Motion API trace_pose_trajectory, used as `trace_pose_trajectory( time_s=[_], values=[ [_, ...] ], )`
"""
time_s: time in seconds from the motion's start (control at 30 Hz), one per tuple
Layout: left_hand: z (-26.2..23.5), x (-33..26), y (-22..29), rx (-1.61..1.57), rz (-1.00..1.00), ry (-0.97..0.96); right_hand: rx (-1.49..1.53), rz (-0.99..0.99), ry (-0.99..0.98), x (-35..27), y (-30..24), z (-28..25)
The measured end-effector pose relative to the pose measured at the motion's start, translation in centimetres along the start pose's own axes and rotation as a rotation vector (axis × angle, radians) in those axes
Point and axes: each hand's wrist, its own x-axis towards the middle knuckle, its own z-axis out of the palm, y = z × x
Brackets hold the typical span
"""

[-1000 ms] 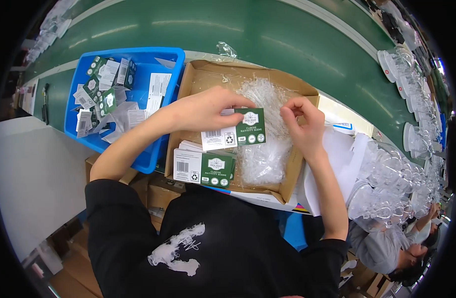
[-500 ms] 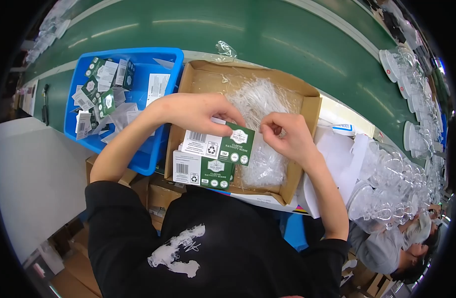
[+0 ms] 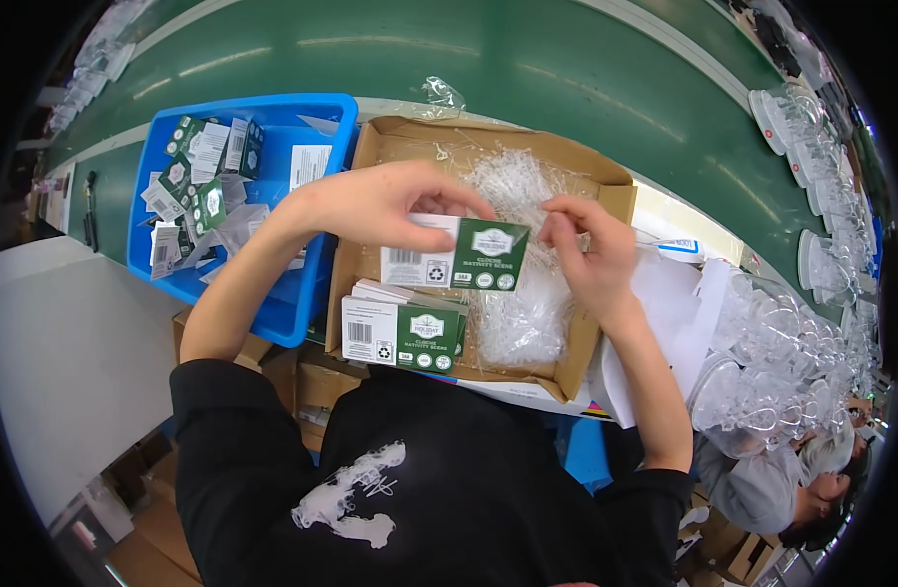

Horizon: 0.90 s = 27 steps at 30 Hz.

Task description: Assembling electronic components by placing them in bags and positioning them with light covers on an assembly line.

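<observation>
Between the fingers and thumb of my left hand [image 3: 395,207] is a green and white printed card [image 3: 490,264], held by its upper edge above a shallow cardboard box [image 3: 617,205]. My right hand [image 3: 598,252] is closed in a pinch just right of the card, apart from it. Anything in that pinch is too small to make out. Under my hands, thin clear plastic strands [image 3: 519,338] lie heaped in the box. A stack of similar cards [image 3: 371,328] sits in the box's near left corner.
A blue plastic bin [image 3: 346,122] holding several cards and clear pieces stands left of the box. White paper [image 3: 664,293] and rows of clear domed items [image 3: 752,391] are on the right. Another person [image 3: 762,484] sits at lower right. A green work surface [image 3: 527,59] stretches beyond.
My left hand has lifted the card up and to the right, away from the stack. My right hand has shifted slightly up and right, with its fingertips now pointing up.
</observation>
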Motion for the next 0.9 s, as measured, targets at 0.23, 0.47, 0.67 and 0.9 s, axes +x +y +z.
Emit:
trace_pose_trajectory(
  time_s=[0.23, 0.47, 0.67, 0.9],
  values=[
    [0.9, 1.1, -0.7, -0.066, 0.001, 0.292, -0.406, -0.701, -0.053, 0.8, -0.2, 1.0],
    [1.2, 1.1, -0.4, -0.121, 0.094, 0.336, -0.356, -0.49, -0.111, 0.9, 0.3, 1.0],
    [2.2, 1.4, -0.6, -0.286, 0.097, 0.411, -0.247, -0.571, -0.114, 0.6, -0.1, 0.8],
    [2.6, 2.4, -1.5, 0.218, 0.35, 0.713, -0.242, -0.595, -0.23, 0.5, -0.8, 0.8]
  ],
)
